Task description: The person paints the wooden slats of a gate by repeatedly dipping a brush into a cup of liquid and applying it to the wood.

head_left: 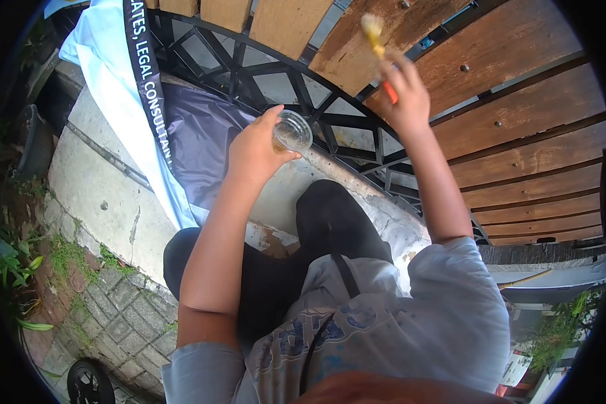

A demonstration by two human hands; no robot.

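Observation:
My left hand (257,145) is wrapped round a clear plastic cup (293,130), which is tilted and has a little liquid low inside. To the right and higher up, my right hand (406,91) grips a paintbrush (374,42) by its orange-red handle. The pale bristles point up, over a wooden slat (357,57) of the fence; that slat looks patchy and partly browned. Slats farther right, such as this brown one (518,135), are darker, while those on the left, like this light slat (289,25), are pale.
A black metal lattice (303,91) runs behind the cup. A banner (114,74) with printed lettering and a grey back lies over the concrete ledge (97,172) on the left. Paving bricks (124,316), plants (10,266) and a black wheel (89,382) are at lower left.

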